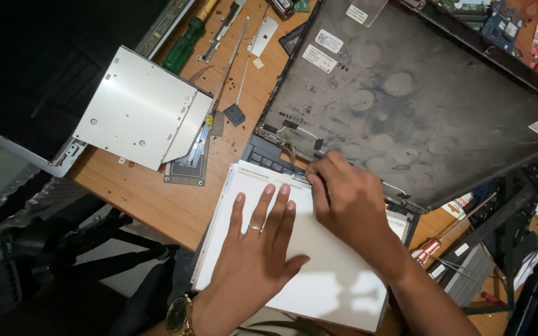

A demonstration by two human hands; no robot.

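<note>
My left hand lies flat, fingers spread, on a white rectangular panel that rests over a dismantled laptop base. A ring sits on one finger and a gold watch on the wrist. My right hand is curled at the panel's top edge, fingertips pinching near the hinge and thin cables. Whether it grips anything is hidden. The dark grey laptop lid back lies opened beyond the hands.
A silver optical drive lies at the left on the wooden desk. A green-handled screwdriver, metal brackets and small circuit boards sit at the top. A red-handled screwdriver lies at the right, near black parts.
</note>
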